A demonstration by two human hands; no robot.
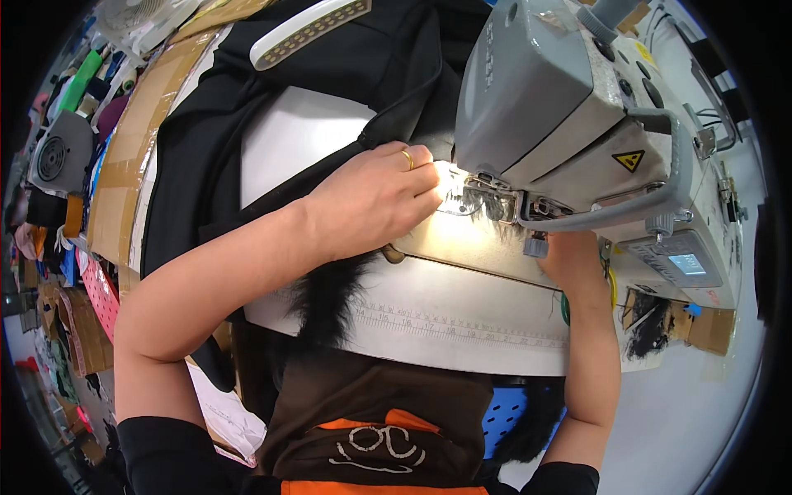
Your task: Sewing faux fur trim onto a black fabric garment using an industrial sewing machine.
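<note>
My left hand (378, 198), with a ring on one finger, is closed beside the lit needle area of a grey and white sewing machine (528, 91). Its fingers curl down over the edge of a black garment (330, 165), which spreads to the left and behind the hand; the fingertips are mostly hidden. From under my left wrist hangs a strip of black fur (326, 301). Dark fur wisps (495, 206) show around the presser foot. My right hand (569, 252) is at the machine's right, its fingers hidden behind the grey guard bar (610, 216).
A printed ruler (462, 327) runs along the front of the white table. A white lamp head (309, 31) lies over the garment. To the right, a cardboard box (705, 330) holds black fur scraps (649, 322). Piled cloth and a grey fan-like unit (59, 157) stand left.
</note>
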